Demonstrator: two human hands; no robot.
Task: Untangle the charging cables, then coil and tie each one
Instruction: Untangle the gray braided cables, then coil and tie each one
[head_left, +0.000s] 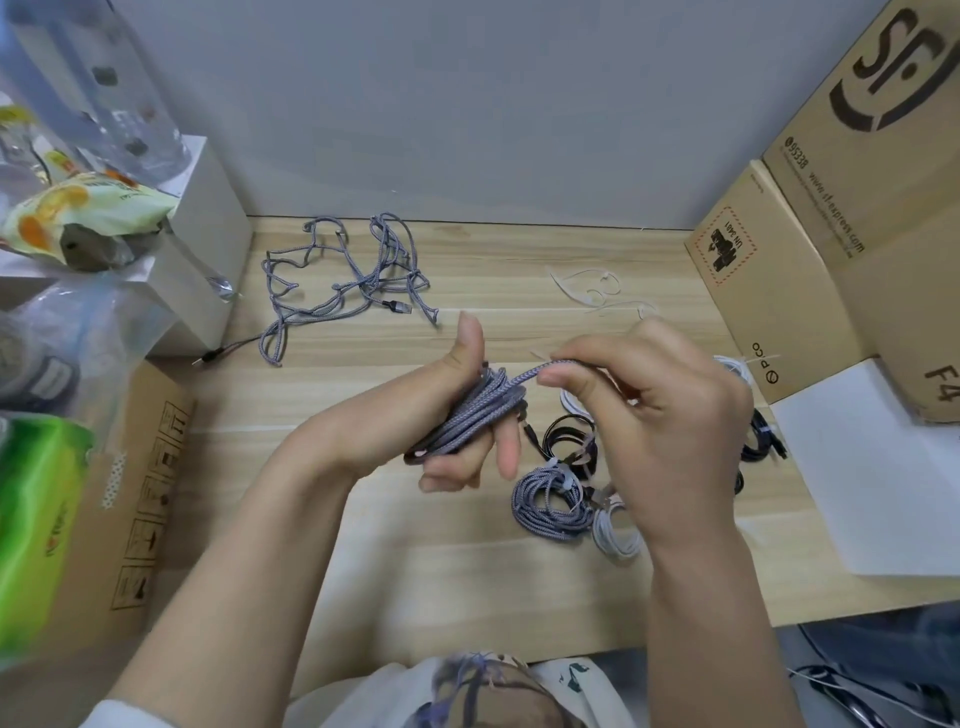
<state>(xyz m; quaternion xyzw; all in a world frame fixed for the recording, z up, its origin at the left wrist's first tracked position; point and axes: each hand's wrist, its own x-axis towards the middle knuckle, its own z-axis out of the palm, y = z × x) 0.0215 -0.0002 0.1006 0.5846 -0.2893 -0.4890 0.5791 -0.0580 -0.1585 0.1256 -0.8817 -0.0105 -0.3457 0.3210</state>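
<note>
Head view over a wooden desk (415, 545): my left hand (457, 415) holds a coil of grey braided cable (475, 410) wrapped around its fingers, thumb raised, while my right hand (649, 410) pinches the loose end of that cable between thumb and forefinger just beside the coil. Below my right hand lie finished bundles, a grey coil (550, 501) touching a white coil (618, 530), with a black coil (563, 441) just behind. At the desk's far edge a tangled grey cable (343, 280) sprawls, well apart from clear ties (597, 291) near a cardboard box (831, 234).
</note>
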